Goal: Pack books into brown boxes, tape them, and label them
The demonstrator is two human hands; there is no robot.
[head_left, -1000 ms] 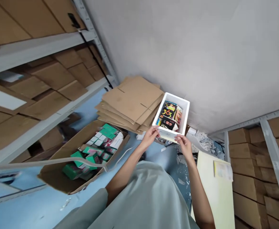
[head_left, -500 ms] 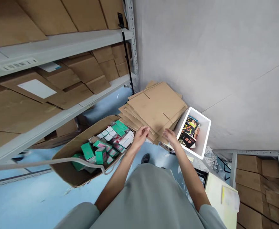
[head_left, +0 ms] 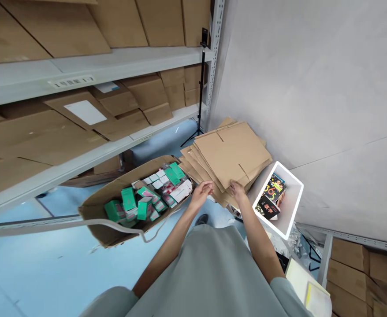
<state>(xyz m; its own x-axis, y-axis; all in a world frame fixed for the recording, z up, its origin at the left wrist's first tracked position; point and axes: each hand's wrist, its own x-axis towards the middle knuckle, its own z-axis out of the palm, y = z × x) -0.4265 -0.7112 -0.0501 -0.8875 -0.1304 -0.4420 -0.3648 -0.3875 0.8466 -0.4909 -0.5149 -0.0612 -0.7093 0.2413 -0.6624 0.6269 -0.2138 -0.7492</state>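
A stack of flattened cardboard cartons (head_left: 229, 152) lies on the floor against the wall. My left hand (head_left: 202, 193) is at the stack's near left edge, its fingers curled onto the cardboard. At the near corner of the top sheet is my right hand (head_left: 238, 190), with its fingers closed on that edge. Just right of my right hand stands a white bin (head_left: 295, 207) holding a few dark, colourful books (head_left: 270, 196). Nothing is in contact with the bin.
An open cardboard box (head_left: 114, 233) full of green and white small packs (head_left: 140, 200) sits on the blue floor at my left. Grey shelving (head_left: 81, 72) loaded with brown cartons runs along the left. A black tripod (head_left: 200, 88) stands by the shelf post. More cartons are at lower right.
Both hands let go of the white bin, which now rests beside the stack. They moved left onto the near edge of the flattened cartons. The view swung left.
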